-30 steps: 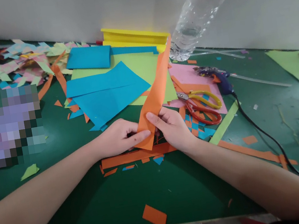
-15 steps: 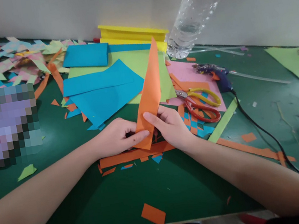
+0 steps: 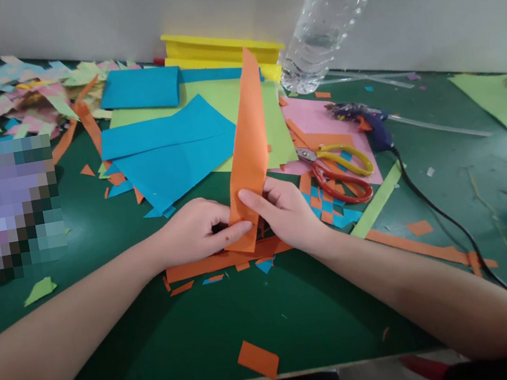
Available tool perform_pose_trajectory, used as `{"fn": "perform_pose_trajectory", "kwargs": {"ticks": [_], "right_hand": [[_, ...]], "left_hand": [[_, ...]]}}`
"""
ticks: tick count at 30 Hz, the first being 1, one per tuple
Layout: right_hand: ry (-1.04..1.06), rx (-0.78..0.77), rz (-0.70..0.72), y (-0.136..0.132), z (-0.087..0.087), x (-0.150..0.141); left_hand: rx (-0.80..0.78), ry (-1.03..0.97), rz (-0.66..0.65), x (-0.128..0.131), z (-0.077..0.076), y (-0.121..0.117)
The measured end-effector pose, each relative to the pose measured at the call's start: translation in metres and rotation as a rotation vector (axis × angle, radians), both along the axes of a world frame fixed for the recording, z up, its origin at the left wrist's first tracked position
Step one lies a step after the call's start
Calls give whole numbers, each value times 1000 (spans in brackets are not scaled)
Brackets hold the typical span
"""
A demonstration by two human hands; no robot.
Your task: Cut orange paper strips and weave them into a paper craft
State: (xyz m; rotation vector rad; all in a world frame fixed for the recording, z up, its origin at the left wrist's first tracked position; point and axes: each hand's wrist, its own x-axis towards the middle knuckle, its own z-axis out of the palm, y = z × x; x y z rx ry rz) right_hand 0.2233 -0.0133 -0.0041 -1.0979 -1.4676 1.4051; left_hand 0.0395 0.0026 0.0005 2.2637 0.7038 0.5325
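Left hand (image 3: 199, 230) and right hand (image 3: 289, 215) grip an orange paper strip (image 3: 247, 145), apparently creased lengthwise, near its lower end.

matt orange paper strip (image 3: 247, 145), glossy clear plastic bottle (image 3: 326, 15)

L forearm (image 3: 93, 307) bare, slanting in from lower L; R forearm (image 3: 409, 280) same from lower R. Wrists (image 3: 156, 250) approx. straight. L hand (image 3: 196, 229) & R hand (image 3: 289, 213) v. close mid-view, both pinching. L thumb (image 3: 234, 235) points R, L fingers (image 3: 217, 211) curled, small gap btwn. R thumb (image 3: 255, 202) points up-L, tip higher than L thumb's; R index (image 3: 277, 187) bent.
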Motion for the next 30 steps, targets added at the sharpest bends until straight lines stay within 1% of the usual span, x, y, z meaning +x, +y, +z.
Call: {"fn": "perform_pose_trajectory", "kwargs": {"ticks": [11,19,25,30], "right_hand": [[-2,-10,7,0,1,0],[22,-38,-11,1,-1,0],[80,-87,-88,1,1,0],[137,-86,-88,0,2,-1]], "left_hand": [[-6,4,0,-1,-1,-1],[-71,13,-7,-1,-1,0],[-118,-31,-85,-4,3,1],[-201,-62,-123,-6,4,2]]}}
